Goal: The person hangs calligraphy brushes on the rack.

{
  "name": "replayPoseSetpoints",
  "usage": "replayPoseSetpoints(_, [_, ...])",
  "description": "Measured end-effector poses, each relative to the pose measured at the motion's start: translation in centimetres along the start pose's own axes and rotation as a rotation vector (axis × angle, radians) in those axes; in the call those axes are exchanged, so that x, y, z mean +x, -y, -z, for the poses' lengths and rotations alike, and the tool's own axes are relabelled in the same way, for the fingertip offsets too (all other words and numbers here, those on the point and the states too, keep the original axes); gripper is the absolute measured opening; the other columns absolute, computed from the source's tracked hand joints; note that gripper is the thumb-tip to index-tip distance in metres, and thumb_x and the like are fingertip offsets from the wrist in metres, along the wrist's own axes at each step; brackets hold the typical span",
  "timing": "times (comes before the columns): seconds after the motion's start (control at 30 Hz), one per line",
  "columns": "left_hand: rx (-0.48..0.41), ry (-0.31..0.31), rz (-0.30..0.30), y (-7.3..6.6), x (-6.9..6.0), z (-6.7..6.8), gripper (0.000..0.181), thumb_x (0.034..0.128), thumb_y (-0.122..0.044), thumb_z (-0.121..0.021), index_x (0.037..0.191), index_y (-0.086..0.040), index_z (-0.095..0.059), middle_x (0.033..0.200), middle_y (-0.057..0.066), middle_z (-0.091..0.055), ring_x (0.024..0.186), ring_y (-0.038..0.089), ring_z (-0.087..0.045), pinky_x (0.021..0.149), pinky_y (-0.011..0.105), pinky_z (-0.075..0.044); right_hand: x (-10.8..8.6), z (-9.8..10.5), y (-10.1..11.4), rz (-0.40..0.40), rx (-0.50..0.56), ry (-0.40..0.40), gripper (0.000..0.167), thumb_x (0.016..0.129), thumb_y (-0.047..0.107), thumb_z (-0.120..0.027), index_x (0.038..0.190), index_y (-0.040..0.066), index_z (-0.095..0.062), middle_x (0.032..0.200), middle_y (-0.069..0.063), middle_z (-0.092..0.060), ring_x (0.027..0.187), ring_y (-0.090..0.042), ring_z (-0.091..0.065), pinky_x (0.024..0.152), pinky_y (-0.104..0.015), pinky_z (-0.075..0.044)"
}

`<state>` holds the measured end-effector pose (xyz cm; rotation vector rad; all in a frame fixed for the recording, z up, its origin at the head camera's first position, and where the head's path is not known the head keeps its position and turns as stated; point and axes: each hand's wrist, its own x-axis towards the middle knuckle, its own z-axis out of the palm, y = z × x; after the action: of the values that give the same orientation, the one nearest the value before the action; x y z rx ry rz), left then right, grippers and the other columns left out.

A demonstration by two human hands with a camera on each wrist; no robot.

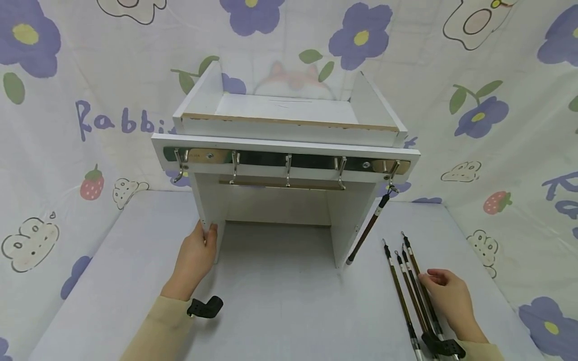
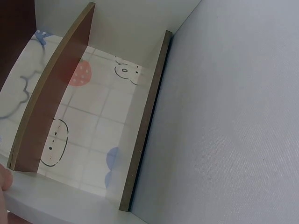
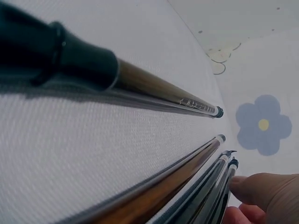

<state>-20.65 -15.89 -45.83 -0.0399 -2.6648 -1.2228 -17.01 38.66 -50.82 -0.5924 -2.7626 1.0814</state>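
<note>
A white shelf unit (image 1: 289,142) stands on the table, a row of metal hooks (image 1: 288,169) along its front. From the rightmost hook hangs a brush (image 1: 369,228) with a dark handle. My left hand (image 1: 194,258) grips the front edge of the unit's left side panel; in the left wrist view only a fingertip (image 2: 5,178) shows at the edge. Several brushes (image 1: 399,291) lie side by side on the table at the right. My right hand (image 1: 449,298) is at the rightmost brush, thumb and fingers curled near its handle; the right wrist view shows the thumb (image 3: 261,189) against that brush (image 3: 230,182).
The white table (image 1: 280,311) extends in front of the unit. A patterned cloth (image 1: 478,150) with flowers and rabbits hangs behind and at the sides. The unit has an open tray top (image 1: 289,109) and a crossbar (image 2: 51,88) inside.
</note>
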Motion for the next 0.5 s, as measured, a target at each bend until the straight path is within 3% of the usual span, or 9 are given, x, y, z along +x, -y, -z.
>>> replayPoseSetpoints(0.17, [0.008, -0.005, -0.003, 0.15, 0.05, -0.08, 0.05, 0.1054, -0.038, -0.032, 0.137, 0.0, -0.041, 0.127, 0.032, -0.054, 0.109, 0.044, -0.058, 0.077, 0.056, -0.05, -0.01, -0.21, -0.07, 0.014, 0.0, -0.005, 0.044, 0.093, 0.031, -0.063, 0.12, -0.004, -0.058, 0.101, -0.019, -0.065, 0.086, -0.029, -0.062, 0.058, -0.028, -0.045])
replayPoseSetpoints(0.5, [0.008, -0.013, -0.001, 0.0, 0.03, -0.04, 0.05, 0.1054, -0.037, -0.033, 0.136, 0.001, -0.042, 0.125, 0.032, -0.055, 0.105, 0.044, -0.06, 0.075, 0.054, -0.051, 0.09, -0.41, -0.14, 0.025, -0.016, 0.019, 0.051, 0.092, 0.033, -0.066, 0.122, -0.006, -0.056, 0.101, -0.021, -0.066, 0.082, -0.028, -0.063, 0.059, -0.03, -0.047])
